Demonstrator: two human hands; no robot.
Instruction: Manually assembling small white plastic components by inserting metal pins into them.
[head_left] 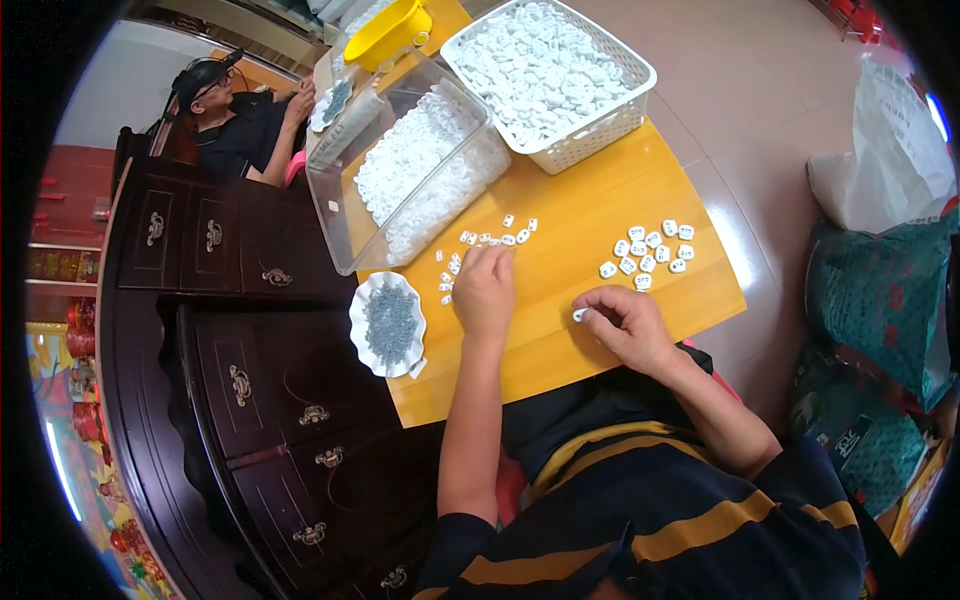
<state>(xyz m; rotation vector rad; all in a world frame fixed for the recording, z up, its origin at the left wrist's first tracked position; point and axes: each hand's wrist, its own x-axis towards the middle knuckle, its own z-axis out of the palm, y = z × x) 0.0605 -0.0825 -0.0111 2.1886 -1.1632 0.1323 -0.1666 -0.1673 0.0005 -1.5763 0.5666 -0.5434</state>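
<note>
My right hand (632, 328) is near the table's front edge, with a small white plastic piece (580, 315) pinched between thumb and forefinger. The piece has a dark spot or hole on it. My left hand (484, 288) rests lower-side down among small loose white pieces (522, 236), its fingers curled together. The back of the hand hides its fingertips, so I cannot see what they hold. Right of centre lies a loose group of rounded white pieces (648, 262) with dark markings. A white scalloped dish (357, 325) full of small grey metal parts stands left of my left hand.
On the yellow wooden table (560, 350), a clear plastic bin (345, 235) and a white basket (590, 140) hold heaps of white pieces. A yellow container (385, 35) stands farther back. Dark drawers (260, 370) border the left; bags (870, 310) stand right. Another person (235, 125) sits far left.
</note>
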